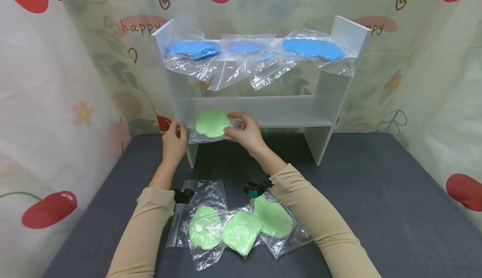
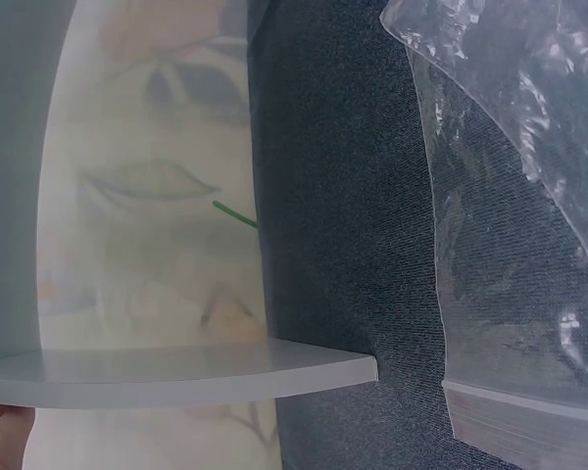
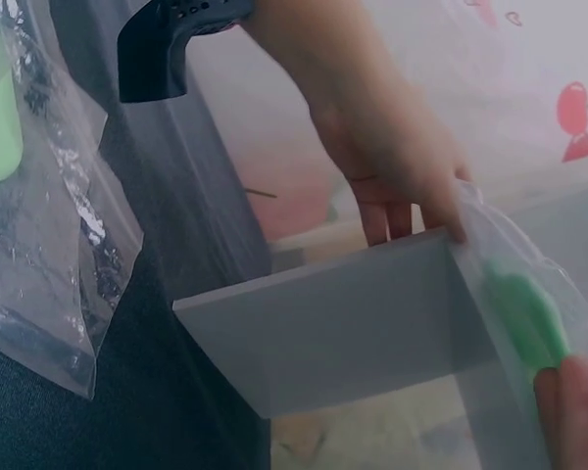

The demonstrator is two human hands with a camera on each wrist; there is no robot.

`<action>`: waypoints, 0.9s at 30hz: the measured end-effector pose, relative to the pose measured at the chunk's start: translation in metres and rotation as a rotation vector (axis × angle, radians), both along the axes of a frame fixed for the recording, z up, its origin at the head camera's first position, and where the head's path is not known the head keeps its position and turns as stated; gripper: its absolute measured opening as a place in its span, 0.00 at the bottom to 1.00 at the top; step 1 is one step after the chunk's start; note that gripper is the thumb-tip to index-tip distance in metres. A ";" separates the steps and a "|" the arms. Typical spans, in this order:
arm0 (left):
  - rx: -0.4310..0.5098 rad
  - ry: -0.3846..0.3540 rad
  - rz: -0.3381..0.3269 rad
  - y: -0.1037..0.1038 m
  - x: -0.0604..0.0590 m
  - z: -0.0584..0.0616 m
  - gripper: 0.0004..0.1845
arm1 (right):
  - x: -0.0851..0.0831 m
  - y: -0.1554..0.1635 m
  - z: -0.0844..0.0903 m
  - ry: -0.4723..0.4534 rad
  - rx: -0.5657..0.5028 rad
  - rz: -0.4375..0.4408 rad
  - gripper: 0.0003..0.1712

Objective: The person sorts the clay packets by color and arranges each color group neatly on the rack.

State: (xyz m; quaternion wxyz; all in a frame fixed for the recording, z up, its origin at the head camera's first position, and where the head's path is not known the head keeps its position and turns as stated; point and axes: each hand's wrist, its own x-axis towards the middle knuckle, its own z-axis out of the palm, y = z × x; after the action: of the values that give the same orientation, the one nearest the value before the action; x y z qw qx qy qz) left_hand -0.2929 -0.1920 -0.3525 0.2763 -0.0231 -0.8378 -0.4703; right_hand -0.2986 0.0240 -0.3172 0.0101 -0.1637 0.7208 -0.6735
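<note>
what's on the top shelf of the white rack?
On the top shelf lie three clear bags of blue dough, their open ends drooping over the front edge. The shelf surface under and behind them is covered from view.

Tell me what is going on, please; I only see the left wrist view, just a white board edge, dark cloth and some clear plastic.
Observer: The right hand holds a clear bag of green dough at the lower shelf of a white rack.
Operator: And the left hand?
Observer: The left hand grips the rack's left side panel.
Operator: Is there anything on top?
Observer: Three bags of blue dough lie on the top shelf.
Operator: Are more green ones waiting?
Observer: Yes, three green dough bags lie on the dark tablecloth between the forearms.
</note>
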 end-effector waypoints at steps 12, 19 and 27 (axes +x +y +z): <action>0.009 0.001 0.005 0.000 -0.001 -0.001 0.21 | -0.006 -0.012 -0.001 0.019 0.019 -0.076 0.17; 0.012 -0.022 0.012 0.000 -0.001 0.000 0.21 | -0.008 -0.019 0.005 0.019 0.021 -0.126 0.17; 0.016 -0.022 0.019 0.001 -0.001 0.000 0.22 | -0.009 -0.026 0.010 -0.004 0.011 -0.131 0.20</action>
State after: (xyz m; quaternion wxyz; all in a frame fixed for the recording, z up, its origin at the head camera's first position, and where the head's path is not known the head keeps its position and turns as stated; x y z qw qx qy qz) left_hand -0.2941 -0.1912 -0.3524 0.2718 -0.0076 -0.8373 -0.4744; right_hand -0.3079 -0.0017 -0.3072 -0.0318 -0.1148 0.7337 -0.6689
